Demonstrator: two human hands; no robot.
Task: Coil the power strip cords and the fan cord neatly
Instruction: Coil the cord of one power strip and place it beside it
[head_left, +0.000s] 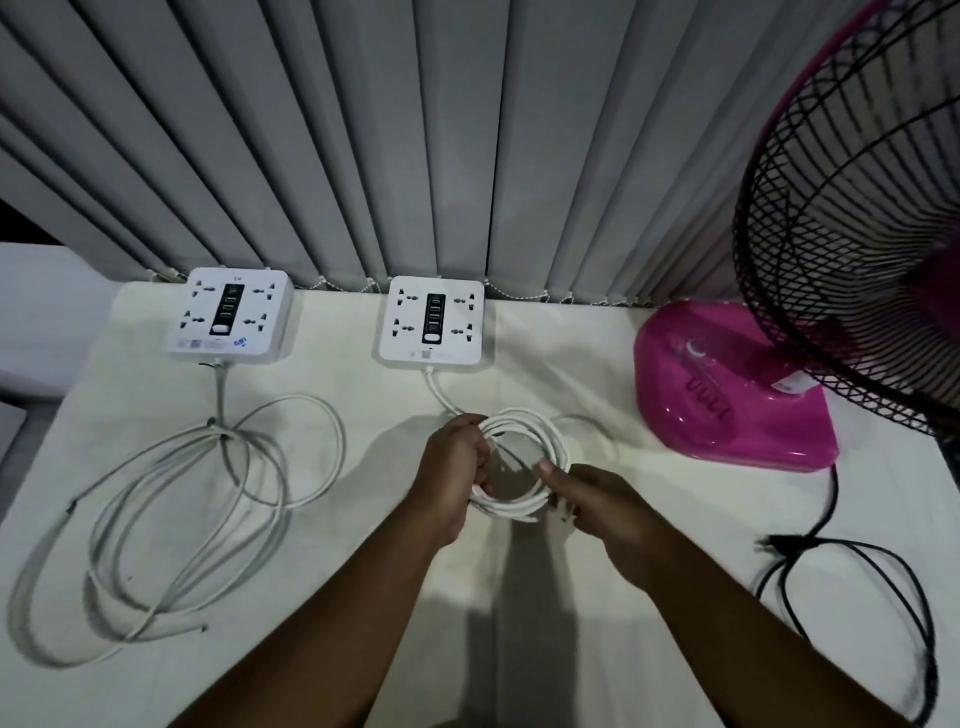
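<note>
Two white square power strips sit at the back of the table, the left power strip (231, 314) and the middle power strip (432, 319). The middle strip's white cord (540, 434) is wound into a small round coil held just above the table. My left hand (457, 475) grips the coil's left side and my right hand (597, 499) pinches its lower right side. The left strip's cord (171, 514) lies loose in wide, untidy loops. A pink fan (727, 384) with a black grille stands at the right. Its black cord (883, 587) trails in loose loops.
A white cloth covers the table (363, 597). Grey vertical blinds (415, 145) hang right behind the strips. The fan's grille (857, 208) overhangs the right side. The table's left edge runs near the loose cord.
</note>
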